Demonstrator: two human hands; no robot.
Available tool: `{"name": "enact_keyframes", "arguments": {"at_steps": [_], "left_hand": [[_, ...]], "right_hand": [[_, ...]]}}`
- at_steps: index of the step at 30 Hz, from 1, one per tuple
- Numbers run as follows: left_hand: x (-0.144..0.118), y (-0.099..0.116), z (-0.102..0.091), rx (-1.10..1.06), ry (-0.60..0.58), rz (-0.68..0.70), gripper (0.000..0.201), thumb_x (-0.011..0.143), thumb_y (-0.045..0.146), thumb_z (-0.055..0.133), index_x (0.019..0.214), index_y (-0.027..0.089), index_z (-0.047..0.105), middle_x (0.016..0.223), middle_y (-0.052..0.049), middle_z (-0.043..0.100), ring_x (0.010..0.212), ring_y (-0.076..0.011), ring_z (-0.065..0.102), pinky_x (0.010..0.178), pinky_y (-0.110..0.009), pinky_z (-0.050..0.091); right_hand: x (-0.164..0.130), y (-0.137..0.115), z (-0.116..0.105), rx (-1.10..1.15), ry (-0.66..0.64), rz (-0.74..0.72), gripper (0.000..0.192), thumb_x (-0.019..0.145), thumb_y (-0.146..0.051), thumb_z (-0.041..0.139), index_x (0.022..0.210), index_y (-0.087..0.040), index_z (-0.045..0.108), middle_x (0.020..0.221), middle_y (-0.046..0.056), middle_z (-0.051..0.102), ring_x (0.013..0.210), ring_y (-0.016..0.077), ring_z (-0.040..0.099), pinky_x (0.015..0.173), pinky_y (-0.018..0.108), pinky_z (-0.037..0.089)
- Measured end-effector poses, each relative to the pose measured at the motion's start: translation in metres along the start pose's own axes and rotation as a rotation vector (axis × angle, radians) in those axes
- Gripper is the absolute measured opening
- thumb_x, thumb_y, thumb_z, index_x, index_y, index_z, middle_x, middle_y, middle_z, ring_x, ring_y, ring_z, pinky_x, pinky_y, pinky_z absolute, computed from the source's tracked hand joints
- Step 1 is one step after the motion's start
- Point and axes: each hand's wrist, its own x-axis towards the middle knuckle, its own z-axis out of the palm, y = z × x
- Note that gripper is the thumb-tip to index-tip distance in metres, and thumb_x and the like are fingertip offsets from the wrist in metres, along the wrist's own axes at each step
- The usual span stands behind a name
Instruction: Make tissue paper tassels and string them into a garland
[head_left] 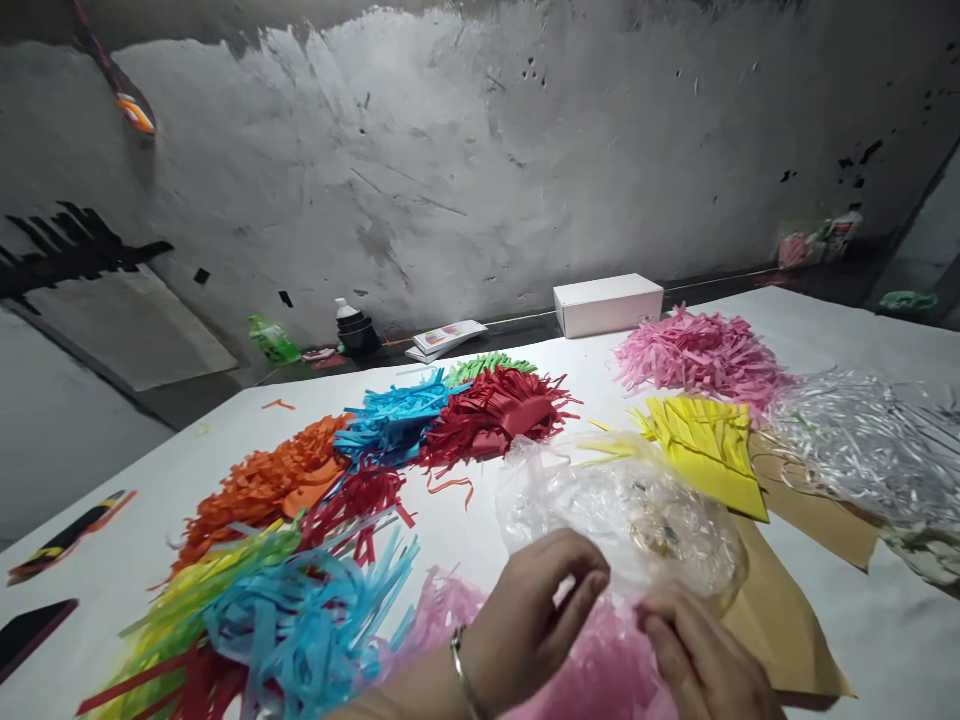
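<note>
Nearest the lens, my left hand (525,620), a bangle (459,670) on its wrist, has thumb and curled fingers (581,585) pinched shut on the near edge of a clear plastic bag (622,510). My right hand (697,650) lies knuckles up just beside it, fingertips pressed to the same edge; whether they close on the film I cannot tell. The bag sits directly beyond both hands, crumpled, on the white table (885,640), over pink fringe (600,670) and brown paper (780,610), with something small and golden (660,535) inside. Handling thin film goes best, I judge, with light opposed pinches. To the right lie yellow fringe (705,445) and silver shreds (855,440).
</note>
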Motion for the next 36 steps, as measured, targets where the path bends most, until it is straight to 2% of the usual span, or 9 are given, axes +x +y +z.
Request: {"name": "enact_keyframes", "arguments": {"at_steps": [3,6,9,11,13,16,21,24,36], "left_hand": [[0.02,-0.027,0.008,0.251,-0.211,0.015,0.022,0.097,0.02,0.053,0.116,0.013,0.062,0.118,-0.018,0.066,0.109,-0.0262,0.063,0.093,-0.039,0.052],[0.021,-0.049,0.022,0.357,-0.528,0.074,0.006,0.087,0.019,0.067,0.087,0.015,0.071,0.09,-0.01,0.073,0.081,-0.023,0.069,0.077,-0.033,0.056],[0.018,-0.057,0.022,0.276,-0.65,0.138,0.011,0.081,0.021,0.075,0.072,0.018,0.072,0.077,-0.004,0.073,0.068,-0.0171,0.067,0.068,-0.024,0.053],[0.024,-0.059,0.015,0.243,-0.613,0.069,0.006,0.085,0.016,0.071,0.08,0.018,0.075,0.083,-0.004,0.074,0.074,-0.0161,0.068,0.069,-0.022,0.052],[0.037,-0.063,0.009,0.248,-0.531,-0.038,0.014,0.088,0.01,0.063,0.091,0.016,0.076,0.089,-0.006,0.075,0.08,-0.0163,0.069,0.073,-0.022,0.052],[0.059,-0.073,0.015,0.288,-0.472,-0.114,0.019,0.09,0.008,0.058,0.098,0.014,0.075,0.095,-0.009,0.074,0.084,-0.0179,0.069,0.076,-0.024,0.052],[0.068,-0.085,0.047,0.332,-0.52,-0.125,0.019,0.086,0.01,0.062,0.099,0.015,0.074,0.097,-0.008,0.072,0.086,-0.0207,0.068,0.075,-0.027,0.051],[0.066,-0.086,0.056,0.354,-0.547,-0.119,0.016,0.087,0.013,0.06,0.096,0.016,0.073,0.097,-0.007,0.071,0.088,-0.0209,0.066,0.076,-0.028,0.05],[0.065,-0.085,0.042,0.406,-0.548,-0.178,0.017,0.088,0.011,0.059,0.098,0.018,0.071,0.095,-0.004,0.071,0.083,-0.0171,0.066,0.072,-0.023,0.049]], "right_hand": [[0.041,0.009,-0.014,-0.017,-0.161,0.156,0.03,0.104,-0.041,0.036,0.091,-0.025,0.058,0.08,-0.001,0.066,0.071,0.0159,0.063,0.066,0.024,0.045],[0.071,0.029,-0.011,-0.164,-0.442,0.301,0.028,0.102,-0.029,0.037,0.082,-0.022,0.055,0.079,0.001,0.067,0.075,0.0172,0.063,0.067,0.026,0.042],[0.074,0.047,0.003,-0.226,-0.554,0.343,0.027,0.097,-0.018,0.043,0.073,-0.021,0.054,0.077,0.004,0.07,0.074,0.0188,0.064,0.066,0.028,0.038],[0.065,0.053,0.01,-0.253,-0.596,0.356,0.028,0.097,-0.017,0.043,0.074,-0.02,0.057,0.08,0.005,0.071,0.077,0.0195,0.065,0.068,0.028,0.037],[0.056,0.054,0.013,-0.277,-0.625,0.368,0.028,0.098,-0.018,0.043,0.075,-0.019,0.059,0.082,0.006,0.072,0.079,0.0202,0.065,0.068,0.029,0.036],[0.051,0.053,0.014,-0.306,-0.653,0.384,0.027,0.098,-0.018,0.044,0.076,-0.019,0.06,0.083,0.007,0.072,0.079,0.0207,0.066,0.068,0.029,0.036],[0.051,0.054,0.014,-0.332,-0.667,0.381,0.026,0.096,-0.014,0.043,0.08,-0.019,0.063,0.086,0.006,0.072,0.081,0.0201,0.066,0.069,0.028,0.036],[0.05,0.055,0.014,-0.336,-0.675,0.366,0.024,0.095,-0.012,0.044,0.083,-0.019,0.064,0.088,0.006,0.072,0.084,0.0204,0.067,0.07,0.028,0.036],[0.047,0.053,0.012,-0.344,-0.651,0.338,0.029,0.101,-0.022,0.042,0.082,-0.019,0.064,0.084,0.007,0.073,0.08,0.0213,0.066,0.066,0.029,0.033]]}}
